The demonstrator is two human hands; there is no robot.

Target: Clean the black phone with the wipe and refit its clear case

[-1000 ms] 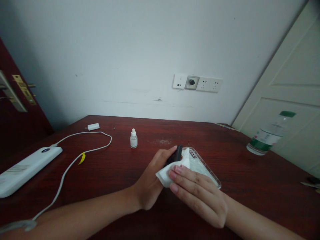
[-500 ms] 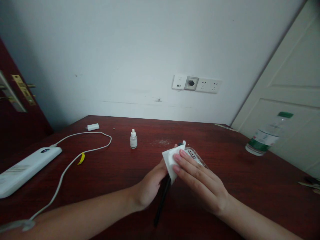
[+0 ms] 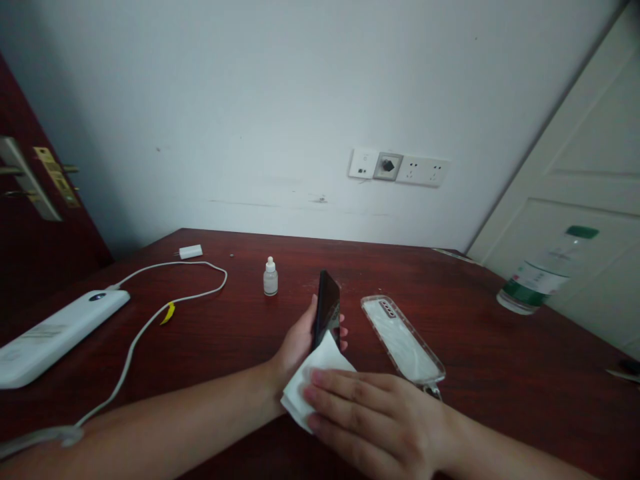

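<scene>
My left hand [image 3: 296,343] holds a black phone [image 3: 327,315] upright on its lower edge above the dark red table [image 3: 240,333]. My right hand [image 3: 373,420] presses a folded white tissue [image 3: 314,380] against the lower part of the phone. A clear phone case [image 3: 403,339] lies flat on the table just right of the phone, untouched.
A small white dropper bottle [image 3: 271,277] stands behind the phone. A white power bank [image 3: 55,333] with a white cable [image 3: 150,313] and plug [image 3: 191,251] lies at the left. A water bottle [image 3: 545,273] with a green cap stands at the far right, near a white door.
The phone has come off the clear case and now stands upright in my left hand. My right hand with the tissue slid down toward me. The case lies uncovered.
</scene>
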